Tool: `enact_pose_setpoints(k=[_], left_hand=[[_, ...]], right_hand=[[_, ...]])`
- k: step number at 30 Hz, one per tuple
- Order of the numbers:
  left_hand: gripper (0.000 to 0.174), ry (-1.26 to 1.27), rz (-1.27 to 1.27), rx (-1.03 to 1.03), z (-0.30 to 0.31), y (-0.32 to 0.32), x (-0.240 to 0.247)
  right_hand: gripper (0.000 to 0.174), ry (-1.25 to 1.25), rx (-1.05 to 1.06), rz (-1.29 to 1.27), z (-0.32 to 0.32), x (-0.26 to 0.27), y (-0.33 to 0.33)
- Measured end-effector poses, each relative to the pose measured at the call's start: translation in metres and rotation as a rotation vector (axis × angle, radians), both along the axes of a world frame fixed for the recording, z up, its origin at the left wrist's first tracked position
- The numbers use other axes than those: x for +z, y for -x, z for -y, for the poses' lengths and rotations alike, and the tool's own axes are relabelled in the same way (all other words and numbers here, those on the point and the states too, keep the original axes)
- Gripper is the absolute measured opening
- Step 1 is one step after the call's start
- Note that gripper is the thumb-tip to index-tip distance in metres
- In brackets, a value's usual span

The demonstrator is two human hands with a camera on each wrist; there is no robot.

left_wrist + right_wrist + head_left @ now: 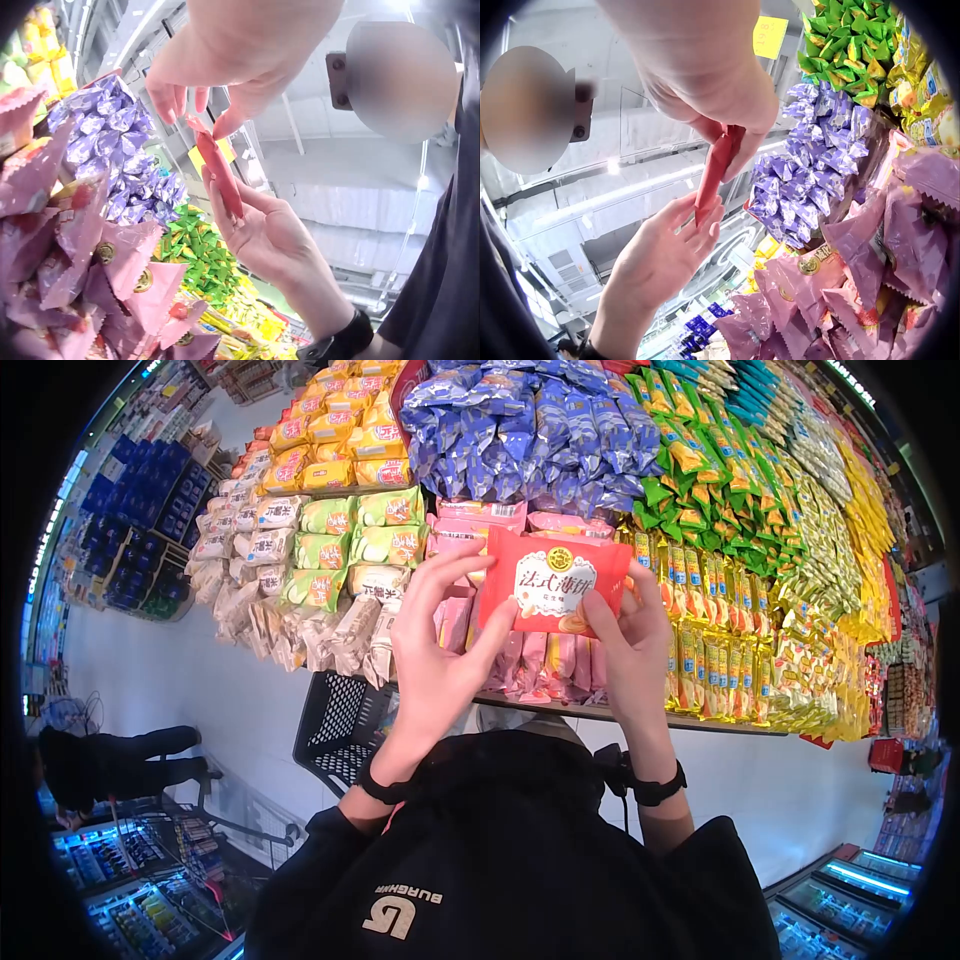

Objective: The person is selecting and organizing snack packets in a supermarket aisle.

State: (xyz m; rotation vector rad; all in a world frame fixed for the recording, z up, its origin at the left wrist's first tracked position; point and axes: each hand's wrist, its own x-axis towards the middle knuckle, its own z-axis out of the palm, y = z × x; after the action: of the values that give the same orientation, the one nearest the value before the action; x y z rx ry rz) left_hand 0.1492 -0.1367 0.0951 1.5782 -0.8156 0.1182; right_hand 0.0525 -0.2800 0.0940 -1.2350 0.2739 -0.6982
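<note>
A flat red packet of thin biscuits (500,565), with a white label and Chinese lettering, is held up in front of the chest, its printed face toward the head camera. My left hand (437,660) pinches its left end, thumb on the front and fingers at the edge. At the right end my right hand (637,655) grips it, thumb pressed over the label's corner and fingers behind. Seen edge-on in the left wrist view, the packet (221,174) spans both hands. The right wrist view also shows the packet (712,176) between them.
Below the packet, pink packets (545,665) fill part of a display. Purple packets (530,435) lie beyond, green ones (715,480) and yellow ones (715,670) to the right, white ones (265,545) to the left. A dark basket cart (340,725) stands at the lower left; another person (120,765) is farther left.
</note>
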Motion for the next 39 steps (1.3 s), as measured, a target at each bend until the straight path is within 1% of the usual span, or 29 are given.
enact_pose_setpoints(k=[2,3,6,9,12,15,18,21,24,27,30,33,36,39], left_hand=[[0.041,0.124,-0.309,-0.127,0.001,-0.002,-0.004],[0.047,0.180,-0.450,-0.259,0.000,-0.002,-0.001],[0.042,0.215,-0.627,-0.307,-0.002,0.001,0.002],[0.034,0.190,-0.549,-0.314,-0.007,-0.002,-0.001],[0.023,0.084,-0.392,-0.273,-0.013,-0.006,-0.001],[0.019,0.148,-0.387,-0.312,-0.015,-0.008,-0.002],[0.019,0.144,-0.337,-0.336,-0.016,-0.010,-0.006],[0.017,0.141,-0.332,-0.326,-0.015,-0.010,-0.007],[0.019,-0.042,-0.401,-0.233,-0.019,-0.004,-0.001],[0.025,0.118,-0.584,-0.304,-0.013,0.002,0.011],[0.028,0.160,-0.695,-0.331,-0.011,0.004,0.009],[0.028,0.187,-0.688,-0.321,-0.005,0.007,0.004],[0.029,0.242,-0.721,-0.285,0.002,0.011,0.005],[0.036,0.238,-0.769,-0.282,0.009,0.014,0.009]], right_hand=[[0.040,0.019,0.005,0.005,-0.002,0.001,0.001],[0.040,0.030,0.008,0.008,-0.003,0.002,0.001],[0.040,0.049,0.057,0.015,-0.004,0.001,0.002],[0.036,0.155,0.115,-0.017,-0.001,0.004,0.005],[0.028,0.307,0.171,0.048,0.005,-0.001,0.005],[0.023,0.323,0.195,0.065,0.006,-0.002,0.005],[0.022,0.400,0.219,0.074,0.009,-0.001,0.005],[0.025,0.388,0.215,0.075,0.010,-0.003,0.005],[0.037,0.345,0.122,-0.036,0.005,0.000,0.008],[0.050,0.170,0.153,0.001,0.000,0.007,0.008],[0.056,0.149,0.135,0.032,-0.001,0.008,0.008],[0.054,0.158,0.044,0.081,-0.001,0.013,0.009],[0.045,0.283,-0.018,0.031,0.010,0.009,0.017],[0.038,0.791,-0.153,-0.051,0.035,0.002,0.028]])
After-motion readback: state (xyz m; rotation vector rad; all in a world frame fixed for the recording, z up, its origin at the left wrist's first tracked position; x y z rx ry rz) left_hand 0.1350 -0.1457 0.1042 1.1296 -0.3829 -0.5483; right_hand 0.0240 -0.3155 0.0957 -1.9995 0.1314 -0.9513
